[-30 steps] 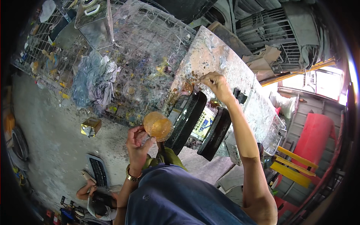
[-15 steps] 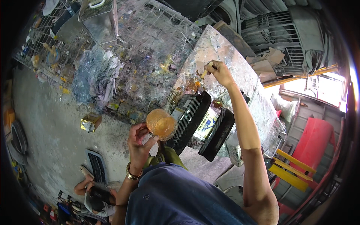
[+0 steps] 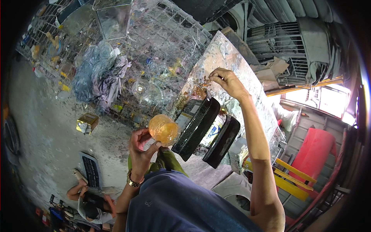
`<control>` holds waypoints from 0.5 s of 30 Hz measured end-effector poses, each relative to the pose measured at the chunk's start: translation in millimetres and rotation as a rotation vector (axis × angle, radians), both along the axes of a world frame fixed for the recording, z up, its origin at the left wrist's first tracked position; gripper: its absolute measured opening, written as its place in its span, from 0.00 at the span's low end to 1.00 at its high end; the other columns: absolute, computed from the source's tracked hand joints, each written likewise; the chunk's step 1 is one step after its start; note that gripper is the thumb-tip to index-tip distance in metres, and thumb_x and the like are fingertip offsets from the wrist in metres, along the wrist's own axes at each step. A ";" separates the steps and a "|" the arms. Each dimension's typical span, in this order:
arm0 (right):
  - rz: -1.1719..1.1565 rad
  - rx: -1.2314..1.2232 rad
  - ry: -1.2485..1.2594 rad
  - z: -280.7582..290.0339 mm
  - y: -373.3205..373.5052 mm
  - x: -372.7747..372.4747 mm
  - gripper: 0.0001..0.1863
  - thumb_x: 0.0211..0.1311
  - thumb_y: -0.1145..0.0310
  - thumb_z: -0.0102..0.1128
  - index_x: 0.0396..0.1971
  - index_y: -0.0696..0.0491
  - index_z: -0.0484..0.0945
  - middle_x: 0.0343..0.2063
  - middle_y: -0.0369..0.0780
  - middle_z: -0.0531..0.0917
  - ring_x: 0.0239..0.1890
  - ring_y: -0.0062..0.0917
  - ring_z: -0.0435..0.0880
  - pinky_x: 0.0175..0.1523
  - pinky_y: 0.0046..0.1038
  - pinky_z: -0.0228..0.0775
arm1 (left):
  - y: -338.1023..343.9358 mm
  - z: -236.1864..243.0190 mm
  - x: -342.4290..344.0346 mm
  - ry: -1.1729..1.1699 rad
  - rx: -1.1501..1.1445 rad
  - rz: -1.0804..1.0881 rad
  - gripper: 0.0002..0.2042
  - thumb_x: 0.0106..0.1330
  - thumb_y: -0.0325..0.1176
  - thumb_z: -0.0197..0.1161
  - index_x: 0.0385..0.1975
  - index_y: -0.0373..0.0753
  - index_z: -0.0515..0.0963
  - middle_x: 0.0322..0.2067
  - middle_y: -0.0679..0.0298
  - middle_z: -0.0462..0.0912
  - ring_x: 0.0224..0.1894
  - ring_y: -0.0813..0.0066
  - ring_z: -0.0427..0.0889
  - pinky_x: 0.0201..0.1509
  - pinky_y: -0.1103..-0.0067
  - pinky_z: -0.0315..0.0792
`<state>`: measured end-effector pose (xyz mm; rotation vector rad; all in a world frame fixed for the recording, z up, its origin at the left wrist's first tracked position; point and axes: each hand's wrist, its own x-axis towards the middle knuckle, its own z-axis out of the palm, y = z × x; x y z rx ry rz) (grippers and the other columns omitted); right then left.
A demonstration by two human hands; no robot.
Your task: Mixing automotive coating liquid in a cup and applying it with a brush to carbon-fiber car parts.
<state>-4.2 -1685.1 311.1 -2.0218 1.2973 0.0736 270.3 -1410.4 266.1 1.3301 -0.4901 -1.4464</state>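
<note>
A clear cup (image 3: pixel 164 130) of amber liquid is held a little below the centre of the frame by the left hand (image 3: pixel 142 150), whose thumb and fingers are closed around its side. The right hand (image 3: pixel 228 83), right of centre and higher up, is curled over the pale bench top (image 3: pixel 226 52), its fingertips drawn close together; whether anything small is pinched between them cannot be told. Just beside those fingertips, a round amber-brown patch (image 3: pixel 199 92) is seen (a lid or a spill, it is hard to say).

As for progress, the liquid is already in the cup, and the cup has not been set down. No amber can be made out on the two long black pieces, the nearer-centre one (image 3: pixel 197 128) and the one to its right (image 3: pixel 222 141), between which a labelled tin (image 3: pixel 214 129) is partly seen. How much is left to be done cannot be judged.

At the upper left, crumpled plastic (image 3: pixel 91 75) is heaped on the bench; below it, a gold tin (image 3: pixel 87 123) is seen on the floor. Another person (image 3: pixel 92 208) is seen at the lower left.
</note>
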 end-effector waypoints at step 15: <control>0.154 -0.286 -0.024 30.8 142.2 42.1 0.07 0.56 0.73 0.64 0.35 0.57 0.81 0.30 0.42 0.81 0.32 0.36 0.79 0.40 0.34 0.75 | 8.3 3.9 15.8 -0.027 0.020 0.022 0.24 0.52 0.23 0.73 0.48 0.30 0.70 0.46 0.59 0.74 0.49 0.72 0.79 0.58 0.76 0.73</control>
